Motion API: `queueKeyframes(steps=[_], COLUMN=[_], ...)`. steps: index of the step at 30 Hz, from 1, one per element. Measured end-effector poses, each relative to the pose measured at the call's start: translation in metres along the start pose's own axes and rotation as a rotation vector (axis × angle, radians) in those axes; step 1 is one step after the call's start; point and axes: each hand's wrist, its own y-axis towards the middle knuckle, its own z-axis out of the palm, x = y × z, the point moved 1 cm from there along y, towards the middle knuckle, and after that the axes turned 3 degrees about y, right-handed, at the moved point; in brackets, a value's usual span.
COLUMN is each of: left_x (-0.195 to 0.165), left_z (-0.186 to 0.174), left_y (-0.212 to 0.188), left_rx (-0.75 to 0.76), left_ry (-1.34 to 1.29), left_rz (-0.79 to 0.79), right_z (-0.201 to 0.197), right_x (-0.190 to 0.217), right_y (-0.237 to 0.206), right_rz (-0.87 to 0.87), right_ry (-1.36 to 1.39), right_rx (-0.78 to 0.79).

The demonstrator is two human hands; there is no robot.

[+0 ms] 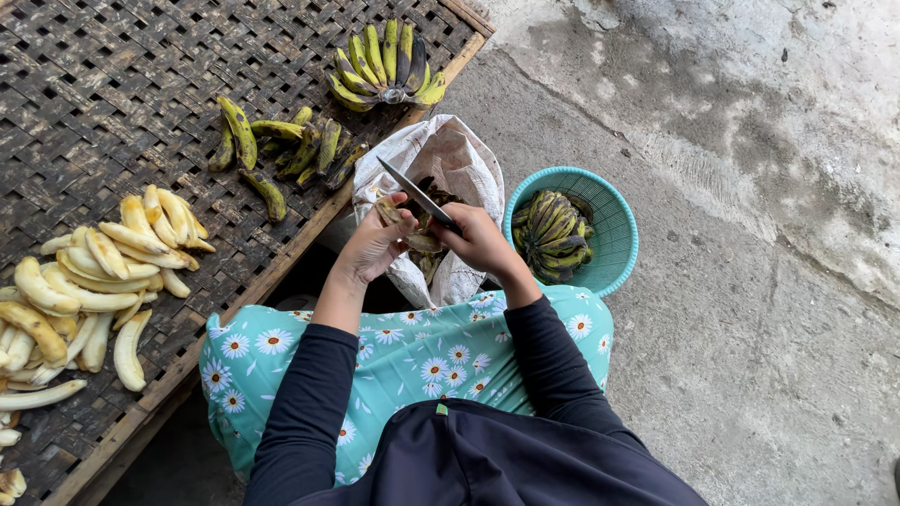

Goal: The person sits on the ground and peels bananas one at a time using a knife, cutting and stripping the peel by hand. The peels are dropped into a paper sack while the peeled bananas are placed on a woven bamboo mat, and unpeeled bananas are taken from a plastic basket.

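Head view: your left hand (375,245) pinches a banana (389,212) over the white sack (459,159); your right hand (478,239) grips a knife (417,194), blade slanting up-left across the fruit, just right of it.
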Motion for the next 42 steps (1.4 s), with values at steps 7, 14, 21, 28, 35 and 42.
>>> queueKeyframes(steps=[7, 14, 21, 28, 35, 42], left_x=[-0.009, -0.007, -0.004, -0.013, -0.007, -0.008], left_z=[0.005, 0.008, 0.02, 0.021, 0.0, -0.013], left_y=[-0.006, -0.013, -0.019, -0.006, 0.007, 0.013], left_rx=[0.069, 0.326, 0.374, -0.004, -0.056, 0.017], left_ry=[0.22, 0.208, 0.287, 0.044, -0.556, -0.744], left_rz=[0.029, 0.04, -0.181, 0.052, 0.335, 0.396], right_z=[-0.005, -0.016, -0.02, -0.033, 0.009, 0.067], right_x=[0.005, 0.012, 0.015, 0.003, 0.002, 0.029], right_y=[0.001, -0.002, 0.003, 0.003, 0.001, -0.02], right_rz=[-0.064, -0.01, -0.102, -0.026, 0.148, 0.067], right_ry=[0.035, 0.035, -0.021, -0.034, 0.186, 0.428], right_rx=[-0.119, 0.06, -0.169, -0.641, -0.364, -0.021])
